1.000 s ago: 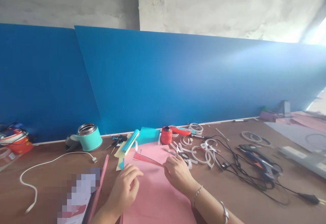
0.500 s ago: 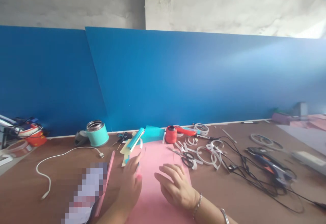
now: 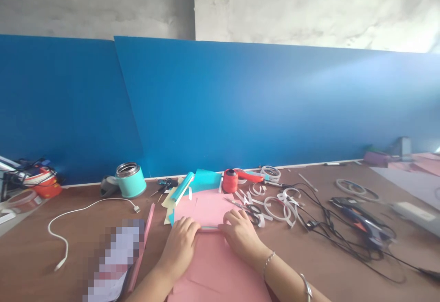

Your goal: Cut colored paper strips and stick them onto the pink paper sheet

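Observation:
Pink paper (image 3: 215,265) lies in front of me, its near part running down to the bottom of the view. Across it, between my hands, shows a narrow rolled or folded edge (image 3: 209,229) with a pale bluish line. My left hand (image 3: 184,242) is closed on the left end of this edge, fingers curled over and thumb hidden. At the other end my right hand (image 3: 239,231), with bracelets on its wrist, is curled in the same way. More pink paper (image 3: 202,205) lies beyond the edge. Scissors (image 3: 253,214) with dark handles lie beside my right hand.
Behind the paper are a teal sheet (image 3: 208,180), a teal roll (image 3: 182,187) and a red thread spool (image 3: 230,181). White strips and loops (image 3: 278,208) lie to the right, near a glue gun (image 3: 367,228) with black cables. A turquoise flask (image 3: 131,180) and white cable (image 3: 92,205) are left.
Both hands, earlier spread above the pink paper, have come down and closed at its edge. The near pink sheet now shows a narrow raised edge between them.

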Action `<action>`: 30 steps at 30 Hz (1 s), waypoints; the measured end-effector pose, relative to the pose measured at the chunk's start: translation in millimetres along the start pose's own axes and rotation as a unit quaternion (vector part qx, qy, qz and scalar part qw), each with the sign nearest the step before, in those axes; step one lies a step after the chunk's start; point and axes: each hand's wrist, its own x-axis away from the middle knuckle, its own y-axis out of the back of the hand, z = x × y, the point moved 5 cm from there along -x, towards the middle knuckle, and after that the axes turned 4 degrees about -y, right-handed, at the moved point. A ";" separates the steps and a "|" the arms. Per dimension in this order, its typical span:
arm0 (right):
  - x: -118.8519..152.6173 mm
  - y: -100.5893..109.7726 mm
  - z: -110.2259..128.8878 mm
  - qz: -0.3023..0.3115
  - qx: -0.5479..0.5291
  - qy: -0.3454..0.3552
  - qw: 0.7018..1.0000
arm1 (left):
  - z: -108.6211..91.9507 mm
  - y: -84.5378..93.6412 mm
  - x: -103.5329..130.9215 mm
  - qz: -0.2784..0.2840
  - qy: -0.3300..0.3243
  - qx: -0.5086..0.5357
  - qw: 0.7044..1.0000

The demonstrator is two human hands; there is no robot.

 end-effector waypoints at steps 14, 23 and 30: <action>0.4 5.1 -8.1 0.107 -0.090 -0.071 0.988 | 11.1 4.1 -3.5 0.022 -0.022 -0.004 1.000; -2.0 6.3 -2.6 0.126 -0.075 -0.096 0.985 | 9.1 8.5 -6.7 0.027 -0.023 -0.009 0.999; -6.5 -2.2 18.8 0.101 -0.034 -0.016 0.994 | -2.8 10.5 -5.1 0.023 -0.045 -0.024 0.998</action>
